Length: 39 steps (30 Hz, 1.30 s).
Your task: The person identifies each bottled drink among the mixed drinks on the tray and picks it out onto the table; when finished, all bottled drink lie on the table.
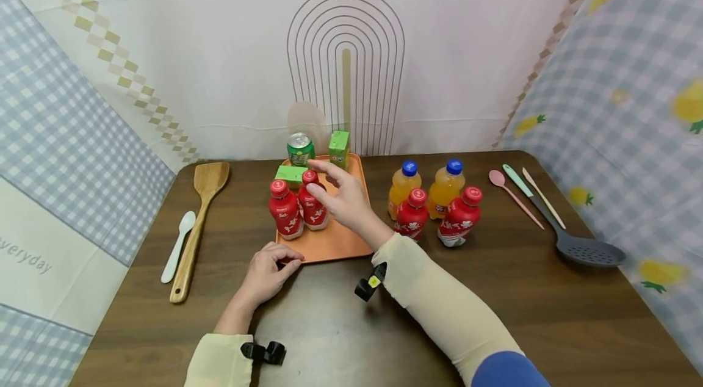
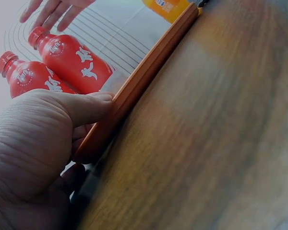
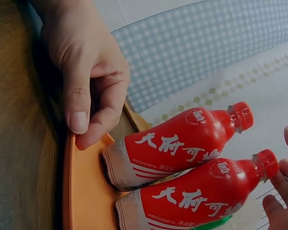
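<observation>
My left hand (image 1: pixel 267 274), lower centre, pinches flat orange plastic tray (image 1: pixel 335 243) rim. My right hand (image 1: pixel 343 196), fingers spread, hovers by red-capped bottle (image 1: pixel 313 207) — likely just placed. Next: fetch another red bottle (image 1: pixel 410 215), right of centre.

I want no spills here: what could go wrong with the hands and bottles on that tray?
The right hand is open, fingertips by the cap of a red bottle standing close to another; a nudge might topple both. The left hand pinches the orange tray rim; a tug could shake them.
</observation>
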Each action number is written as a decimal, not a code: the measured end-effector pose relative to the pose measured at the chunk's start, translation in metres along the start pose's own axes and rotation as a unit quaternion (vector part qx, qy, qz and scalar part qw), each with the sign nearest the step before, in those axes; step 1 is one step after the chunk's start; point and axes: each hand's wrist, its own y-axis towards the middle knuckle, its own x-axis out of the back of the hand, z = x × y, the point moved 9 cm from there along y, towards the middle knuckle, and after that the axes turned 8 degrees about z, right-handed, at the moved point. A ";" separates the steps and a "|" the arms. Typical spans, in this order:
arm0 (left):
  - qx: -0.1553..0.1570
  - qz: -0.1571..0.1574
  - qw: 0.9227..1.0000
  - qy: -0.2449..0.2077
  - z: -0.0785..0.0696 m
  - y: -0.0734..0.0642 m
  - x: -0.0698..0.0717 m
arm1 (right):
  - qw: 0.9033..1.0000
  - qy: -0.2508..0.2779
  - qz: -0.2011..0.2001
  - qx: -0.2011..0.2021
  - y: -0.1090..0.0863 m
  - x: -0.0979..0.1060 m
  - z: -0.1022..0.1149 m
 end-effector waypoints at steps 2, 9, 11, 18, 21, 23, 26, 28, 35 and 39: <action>-0.001 0.000 1.000 0.002 -0.001 0.000 0.000 | 1.000 0.008 0.008 -0.004 0.002 -0.003 -0.003; -0.006 -0.003 1.000 0.004 0.000 0.000 0.000 | 0.998 0.028 0.025 -0.046 0.006 -0.010 -0.018; -0.011 -0.003 1.000 0.004 -0.001 0.000 0.000 | 0.997 0.037 0.033 -0.056 0.006 -0.012 -0.023; -0.023 -0.003 1.000 0.007 -0.002 0.001 0.000 | 0.996 0.041 0.048 -0.068 0.009 -0.013 -0.034; -0.021 -0.003 1.000 0.006 -0.001 0.000 0.000 | 0.995 0.033 0.052 -0.075 0.008 -0.011 -0.033; -0.019 -0.003 1.000 0.005 -0.001 0.000 -0.001 | 0.995 0.028 0.053 -0.079 0.006 -0.010 -0.032; -0.019 -0.002 1.000 0.004 -0.001 0.000 -0.001 | 0.995 0.021 0.050 -0.080 0.003 -0.009 -0.029; -0.019 -0.002 1.000 0.003 -0.001 0.000 -0.001 | 0.996 0.018 0.046 -0.080 0.001 -0.007 -0.027; -0.012 -0.003 1.000 0.005 -0.001 -0.001 -0.002 | 0.996 -0.005 0.021 -0.087 -0.006 -0.002 -0.026; -0.007 -0.003 1.000 0.004 -0.002 -0.002 -0.001 | 0.996 -0.017 0.012 -0.091 -0.009 0.001 -0.025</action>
